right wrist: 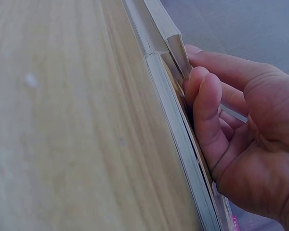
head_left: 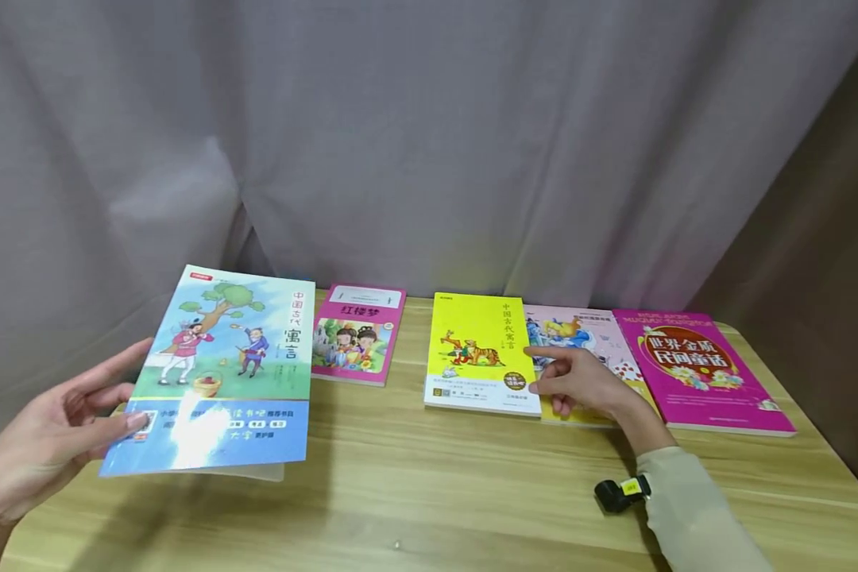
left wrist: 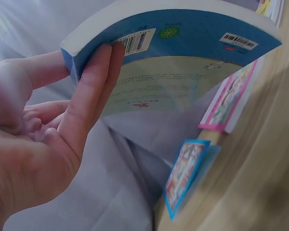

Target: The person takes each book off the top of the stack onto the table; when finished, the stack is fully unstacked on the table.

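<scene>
On the left, my left hand (head_left: 57,437) grips the lower left edge of a blue-and-green paperback book (head_left: 229,349), held above the table with its front cover up. Its thumb lies on the cover. From below, the left wrist view shows fingers against the back cover (left wrist: 183,38), near a barcode. My right hand (head_left: 586,381) pinches the right edge of a yellow book (head_left: 472,334). That book partly overlaps a pale pink book (head_left: 579,330) with a girl on its cover. In the right wrist view the fingertips (right wrist: 207,89) meet the upper book's edge.
A small pink book (head_left: 353,334) lies at the back of the wooden table (head_left: 400,485), and a magenta book (head_left: 708,365) on the right. A blue-edged book (left wrist: 185,173) shows in the left wrist view. Grey curtain (head_left: 415,143) hangs behind.
</scene>
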